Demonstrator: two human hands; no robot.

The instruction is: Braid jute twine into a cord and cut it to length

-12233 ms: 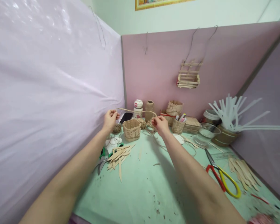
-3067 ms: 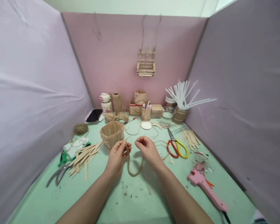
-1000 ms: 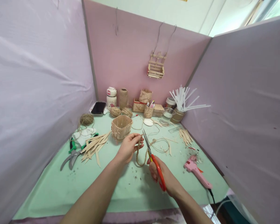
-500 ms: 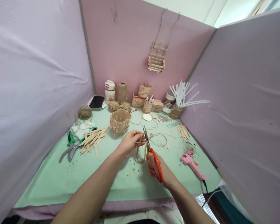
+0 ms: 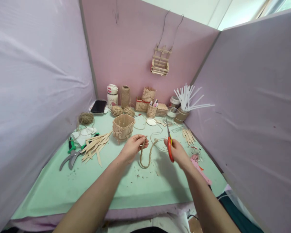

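Between the fingertips of my left hand (image 5: 135, 147) is one end of a braided twine cord (image 5: 145, 167), which hangs in a U and runs up toward loose twine on the table. My right hand (image 5: 177, 149) grips red-handled scissors (image 5: 170, 147), their blades closed and pointing up and away, apart from the cord. Just beyond my left hand stands a small basket made of wooden sticks (image 5: 123, 127), with a braided rim.
Left lie flat wooden sticks (image 5: 97, 145), pruning shears (image 5: 72, 158) and a twine ball (image 5: 86, 118). A pink glue gun (image 5: 200, 170) is partly behind my right arm. White glue sticks (image 5: 188, 98) stand in a pot at the back right. A wooden swing (image 5: 160, 64) hangs on the wall.
My right hand has carried the scissors away from the cord, to the right and farther from me. My left hand still pinches the cord, which now hangs in a wider loop.
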